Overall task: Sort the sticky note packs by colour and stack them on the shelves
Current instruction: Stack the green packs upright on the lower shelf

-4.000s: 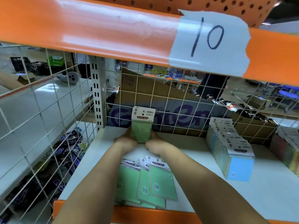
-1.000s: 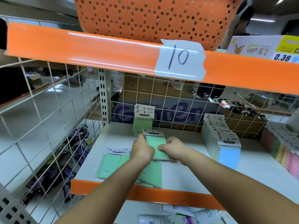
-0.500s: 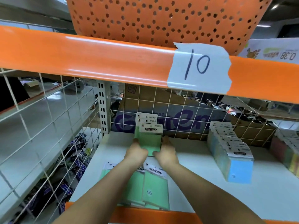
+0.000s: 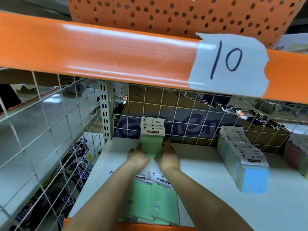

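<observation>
Hands, left hand (image 4: 138, 156) and right hand (image 4: 168, 155), pinch our green packs (image 4: 152, 144) at mid-frame by the side edges; we judge them light, stiff, slippery in wrap.

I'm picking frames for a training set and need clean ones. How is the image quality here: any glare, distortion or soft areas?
Head view: a bright glare streak runs along the orange shelf beam; wide-angle distortion bows that beam and the wire mesh; the green packs between the left hand and right hand are fairly sharp, with "STICKY NOTE" readable; the forearms and the loose green packs near the bottom edge look softer.
</observation>
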Demonstrator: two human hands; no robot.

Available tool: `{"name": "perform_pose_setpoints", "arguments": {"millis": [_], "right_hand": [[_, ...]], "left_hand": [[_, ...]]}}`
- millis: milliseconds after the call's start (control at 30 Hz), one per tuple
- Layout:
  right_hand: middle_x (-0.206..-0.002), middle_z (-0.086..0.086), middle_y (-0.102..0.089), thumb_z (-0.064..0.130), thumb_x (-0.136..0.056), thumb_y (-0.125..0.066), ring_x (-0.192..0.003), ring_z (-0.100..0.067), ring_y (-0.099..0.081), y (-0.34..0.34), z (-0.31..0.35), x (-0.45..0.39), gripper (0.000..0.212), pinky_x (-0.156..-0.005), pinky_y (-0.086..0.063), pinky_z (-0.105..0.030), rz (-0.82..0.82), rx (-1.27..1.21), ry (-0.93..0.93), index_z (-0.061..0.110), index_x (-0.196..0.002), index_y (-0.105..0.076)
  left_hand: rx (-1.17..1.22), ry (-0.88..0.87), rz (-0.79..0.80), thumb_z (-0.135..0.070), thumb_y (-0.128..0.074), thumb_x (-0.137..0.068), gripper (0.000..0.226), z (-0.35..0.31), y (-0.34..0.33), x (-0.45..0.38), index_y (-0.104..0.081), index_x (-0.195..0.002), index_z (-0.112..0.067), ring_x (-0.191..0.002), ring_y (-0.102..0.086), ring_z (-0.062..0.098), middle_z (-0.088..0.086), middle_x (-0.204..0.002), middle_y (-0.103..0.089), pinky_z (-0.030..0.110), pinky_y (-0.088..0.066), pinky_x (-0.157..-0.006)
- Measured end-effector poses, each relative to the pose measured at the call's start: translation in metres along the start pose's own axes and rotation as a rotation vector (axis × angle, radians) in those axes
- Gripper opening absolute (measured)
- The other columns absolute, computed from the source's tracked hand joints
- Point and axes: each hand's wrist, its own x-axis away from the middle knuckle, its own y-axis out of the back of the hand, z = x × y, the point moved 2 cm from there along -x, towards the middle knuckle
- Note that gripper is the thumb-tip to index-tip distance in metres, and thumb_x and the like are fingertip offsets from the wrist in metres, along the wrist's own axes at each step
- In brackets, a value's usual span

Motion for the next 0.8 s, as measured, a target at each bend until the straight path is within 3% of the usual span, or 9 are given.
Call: {"name": "perform_pose_setpoints", "arguments": {"millis": [167,267,333,600,800], "right_hand": [[-0.122,-0.007,-0.061,0.027,-0.089,-0.062,-0.112,-0.028,-0.056,-0.001,-0.001,-0.007,0.05,-0.079,-0.05,-0.033,0.028,0.103,-0.039,0.02,-0.133,-0.039],[-0.124,-0.004,-0.059,0.031,-0.092,-0.059,-0.116,-0.026,-0.051,-0.002,0.0,-0.007,0.043,-0.075,-0.043,-0.028,0.011,0.165,-0.02,0.021,-0.131,-0.045],[-0.125,-0.002,-0.06,0.033,-0.092,-0.058,-0.117,-0.025,-0.051,-0.002,0.0,-0.007,0.036,-0.075,-0.041,-0.027,0.003,0.17,-0.019,0.023,-0.126,-0.052],[-0.12,-0.002,-0.062,0.042,-0.09,-0.058,-0.114,-0.025,-0.055,-0.003,0.005,-0.011,0.033,-0.076,-0.043,-0.025,0.015,0.238,-0.003,0.025,-0.118,-0.062],[-0.119,-0.002,-0.065,0.042,-0.086,-0.06,-0.11,-0.026,-0.059,0.0,0.004,-0.01,0.034,-0.078,-0.047,-0.026,0.035,0.194,-0.016,0.025,-0.116,-0.064]], "left_hand": [[0.057,0.027,0.067,-0.014,-0.046,-0.093,0.06,0.009,0.003,-0.011,-0.025,-0.149,-0.024,-0.13,-0.04,0.036,0.015,-0.147,-0.035,0.043,-0.043,-0.103],[0.068,0.04,0.052,-0.012,-0.036,-0.086,0.063,0.009,0.004,-0.012,-0.029,-0.143,-0.037,-0.116,-0.045,0.032,0.007,-0.138,-0.039,0.037,-0.058,-0.076],[0.058,0.054,0.039,-0.016,-0.035,-0.084,0.062,0.009,0.005,-0.013,-0.031,-0.141,-0.04,-0.112,-0.047,0.031,0.007,-0.135,-0.04,0.035,-0.059,-0.068],[-0.015,0.044,0.054,-0.015,-0.038,-0.092,0.048,0.005,0.006,-0.013,-0.037,-0.137,-0.029,-0.121,-0.044,0.03,0.0,-0.128,-0.045,0.04,-0.059,-0.079],[-0.033,0.054,0.033,-0.016,-0.042,-0.091,0.043,0.006,0.004,-0.015,-0.038,-0.133,-0.022,-0.119,-0.045,0.029,0.002,-0.128,-0.042,0.037,-0.059,-0.07]]}}
